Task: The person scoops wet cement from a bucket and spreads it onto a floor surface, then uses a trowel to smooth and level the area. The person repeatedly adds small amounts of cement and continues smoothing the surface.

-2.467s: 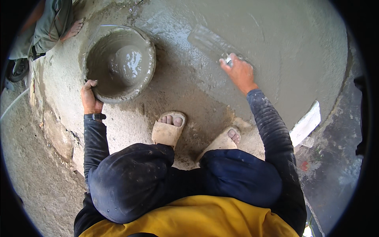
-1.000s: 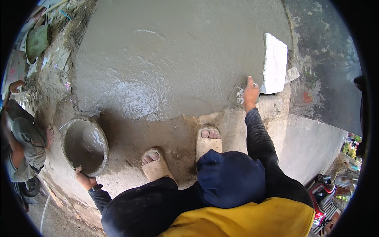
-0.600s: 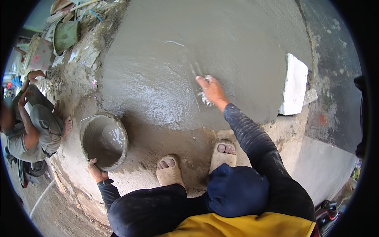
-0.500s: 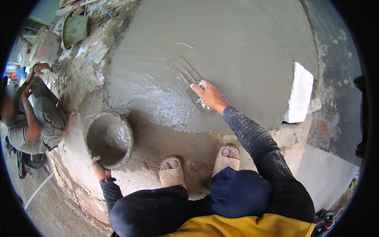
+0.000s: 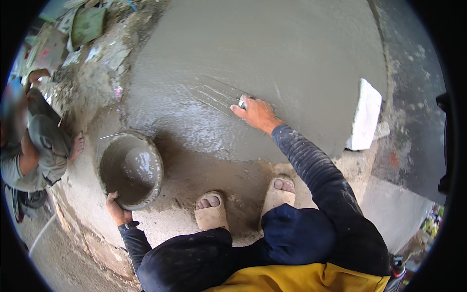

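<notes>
My right hand is closed around the handle of a finishing trowel, whose long, cement-smeared blade lies on the wet grey cement and points to the far left. The blade's outline partly blends into the slurry. At the lower left, my left hand grips the near rim of a dark bucket with a thin wire handle. The bucket tilts somewhat, and grey slurry shows on its inner wall and bottom.
My sandaled feet, in a left sandal and a right sandal, stand on the bare strip before the cement. A white block rests at the right edge. Another person sits at far left, near rubble and a green container.
The trowel blade has swung from a steep diagonal to a flatter angle across the cement. The bucket is still in my left hand, and the whole view has shifted slightly.
</notes>
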Action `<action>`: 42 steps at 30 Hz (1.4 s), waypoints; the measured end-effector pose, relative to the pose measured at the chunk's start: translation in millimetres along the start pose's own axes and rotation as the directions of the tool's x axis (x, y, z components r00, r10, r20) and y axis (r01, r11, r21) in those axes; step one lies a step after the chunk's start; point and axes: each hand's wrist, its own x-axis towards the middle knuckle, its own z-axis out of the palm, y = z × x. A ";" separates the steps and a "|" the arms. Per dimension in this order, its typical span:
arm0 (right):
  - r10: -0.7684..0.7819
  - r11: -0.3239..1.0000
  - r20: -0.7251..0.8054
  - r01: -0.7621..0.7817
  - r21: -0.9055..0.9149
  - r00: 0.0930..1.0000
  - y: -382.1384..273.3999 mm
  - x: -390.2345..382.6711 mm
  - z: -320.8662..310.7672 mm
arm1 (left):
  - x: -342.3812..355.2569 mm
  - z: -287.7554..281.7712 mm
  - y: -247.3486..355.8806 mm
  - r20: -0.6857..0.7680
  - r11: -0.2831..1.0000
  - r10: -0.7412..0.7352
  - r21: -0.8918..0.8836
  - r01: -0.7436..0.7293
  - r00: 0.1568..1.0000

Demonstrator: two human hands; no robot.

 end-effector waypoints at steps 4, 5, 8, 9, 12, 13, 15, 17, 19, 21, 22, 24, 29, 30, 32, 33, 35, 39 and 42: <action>0.288 0.953 -0.334 -0.232 0.196 0.898 87.8 -61.2 -26.1 | 2.2 12.4 9.2 -0.037 0.997 -0.018 0.076 0.020 0.999; 0.365 0.929 -0.435 -0.294 0.224 0.823 116.5 -75.3 -38.8 | 0.4 16.3 8.9 -0.003 0.994 0.014 0.109 -0.014 1.000; 0.563 0.826 -0.435 -0.465 0.318 0.703 200.7 -129.1 -83.5 | 2.4 36.9 16.4 0.026 0.969 0.023 0.247 -0.028 0.999; 0.503 0.861 -0.526 -0.448 0.239 0.686 217.7 -156.1 -86.9 | 0.9 44.6 18.5 0.119 0.970 0.005 0.240 -0.034 0.993; 0.383 0.904 -0.576 -0.421 0.073 0.722 235.9 -200.0 -105.0 | -10.9 62.1 33.8 0.156 0.971 0.018 0.234 -0.055 0.988; 0.381 0.917 -0.472 -0.389 0.085 0.795 235.5 -213.7 -107.6 | -13.4 70.0 36.9 0.154 0.971 0.029 0.231 -0.065 0.988; 0.274 0.951 -0.348 -0.305 -0.039 0.897 224.0 -235.1 -94.5 | -19.0 81.1 39.1 0.177 0.970 0.077 0.212 -0.115 0.981; 0.117 0.988 -0.105 -0.126 -0.091 0.988 214.6 -252.8 -70.6 | -23.3 92.4 37.4 0.220 0.972 0.051 0.214 -0.099 0.974; 0.029 0.960 -0.041 -0.039 -0.277 0.999 209.5 -262.6 -42.7 | -27.5 105.7 33.5 0.343 0.982 0.028 0.167 -0.091 0.939; 0.066 0.945 -0.111 -0.098 -0.313 0.992 217.0 -259.9 -33.1 | -35.1 123.7 32.1 0.335 0.973 0.050 0.197 -0.122 0.941; 0.087 0.937 -0.107 -0.118 -0.329 0.990 226.1 -255.4 -36.8 | -41.0 138.8 33.6 0.289 0.969 0.065 0.211 -0.129 0.955; 0.137 0.962 -0.354 -0.209 -0.175 0.925 244.4 -244.9 -59.9 | -55.8 166.5 31.2 0.378 0.953 0.050 0.258 -0.157 0.925; 0.187 0.967 -0.458 -0.245 -0.069 0.869 257.0 -266.8 -150.8 | -91.1 258.7 24.3 0.446 0.871 0.018 0.432 -0.233 0.895; 0.028 0.986 -0.538 -0.113 -0.125 0.842 245.2 -282.6 -163.1 | -98.7 274.9 16.9 0.489 0.893 -0.026 0.403 -0.200 0.872; -0.056 0.998 -0.478 0.038 -0.046 0.877 206.7 -307.6 -187.8 | -105.5 314.5 1.7 0.505 0.652 0.221 0.559 -0.512 0.834; -0.126 0.990 -0.442 0.084 -0.114 0.888 181.9 -314.0 -194.9 | -110.4 335.3 -7.4 0.466 0.680 0.245 0.542 -0.494 0.850; -0.198 0.967 -0.325 0.130 -0.219 0.925 139.5 -306.1 -219.4 | -122.0 380.8 -23.3 0.532 0.859 0.166 0.335 -0.387 0.830; -0.168 0.858 -0.178 0.055 -0.511 0.970 77.5 -279.7 -227.0 | -157.2 454.7 -52.4 0.718 0.857 0.078 0.306 -0.414 0.692; -0.195 0.820 -0.193 0.052 -0.570 0.962 62.3 -248.3 -222.9 | -184.6 489.8 -75.1 0.757 0.809 0.088 0.324 -0.490 0.647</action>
